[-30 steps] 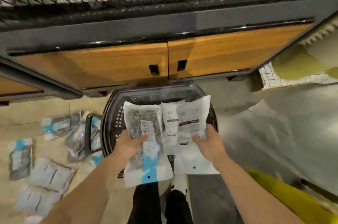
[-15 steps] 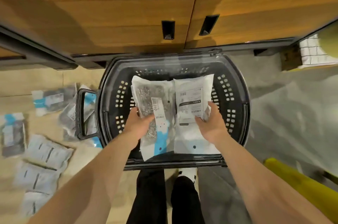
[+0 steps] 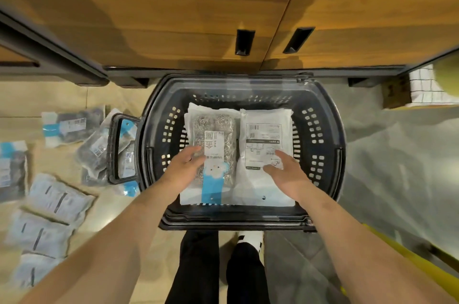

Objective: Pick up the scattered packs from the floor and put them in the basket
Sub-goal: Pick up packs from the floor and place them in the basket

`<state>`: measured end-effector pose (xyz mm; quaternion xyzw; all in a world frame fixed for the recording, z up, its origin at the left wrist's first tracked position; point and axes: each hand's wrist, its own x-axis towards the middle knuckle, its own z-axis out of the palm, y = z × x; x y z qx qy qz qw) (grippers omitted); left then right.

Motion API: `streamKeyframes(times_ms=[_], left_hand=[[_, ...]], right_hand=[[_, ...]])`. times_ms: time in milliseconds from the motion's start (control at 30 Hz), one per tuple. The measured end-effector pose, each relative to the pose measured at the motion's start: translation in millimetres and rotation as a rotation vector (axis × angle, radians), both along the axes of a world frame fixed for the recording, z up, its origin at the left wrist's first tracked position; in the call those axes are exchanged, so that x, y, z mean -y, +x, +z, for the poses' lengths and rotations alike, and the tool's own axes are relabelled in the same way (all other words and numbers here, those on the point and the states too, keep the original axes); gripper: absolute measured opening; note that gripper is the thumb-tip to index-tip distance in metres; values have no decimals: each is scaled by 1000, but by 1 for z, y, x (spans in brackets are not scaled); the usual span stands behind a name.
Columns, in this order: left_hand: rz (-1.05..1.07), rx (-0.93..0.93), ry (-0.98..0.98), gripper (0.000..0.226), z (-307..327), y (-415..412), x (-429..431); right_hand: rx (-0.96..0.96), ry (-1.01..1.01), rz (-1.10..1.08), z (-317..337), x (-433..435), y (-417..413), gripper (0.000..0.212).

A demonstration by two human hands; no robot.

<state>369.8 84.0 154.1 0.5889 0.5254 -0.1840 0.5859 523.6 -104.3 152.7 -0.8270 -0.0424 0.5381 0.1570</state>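
Note:
A black perforated basket (image 3: 330,154) stands on the floor in front of me. Two packs lie flat side by side inside it: a scourer pack with a blue strip (image 3: 218,124) on the left and a white pack showing its printed label (image 3: 265,134) on the right. My left hand (image 3: 183,169) rests with fingers stretched out on the scourer pack's near left edge. My right hand (image 3: 288,174) hovers over the white pack, fingers spread. Neither hand grips anything. Several more packs lie scattered on the floor (image 3: 59,199) to the left of the basket.
Wooden cabinet doors (image 3: 173,18) rise directly behind the basket. The basket's folded handle (image 3: 113,152) sticks out left over some floor packs (image 3: 94,152). A yellow object (image 3: 422,261) lies at the lower right. My legs (image 3: 198,266) stand just behind the basket's near rim.
Both hands lowered the two packs from above the basket down onto its bottom and let go of them. The camera tilted further down.

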Motion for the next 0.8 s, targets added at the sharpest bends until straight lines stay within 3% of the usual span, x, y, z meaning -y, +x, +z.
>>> streamKeyframes(times_ms=[100,200,267,333,467,600,800], left_hand=[[-69,-52,-1,46,1,-12,-10],[-120,-140,184,39,6,-27,-14],[-38,-162,263,31,10,-40,-19],[45,-142,284,23,18,-54,-26],[249,-85,347,13,40,-95,-48],[287,-277,485,28,73,-154,-66],[409,-370,482,33,95,-255,-92]], right_hand=[[159,-8,110,7,1,-2,59],[441,40,225,24,-8,-6,29],[552,69,359,40,-19,-10,50],[568,155,439,55,-31,-15,54],[452,316,483,81,-54,-25,18],[419,406,571,104,-75,-39,35],[467,495,751,127,-129,-85,42]])
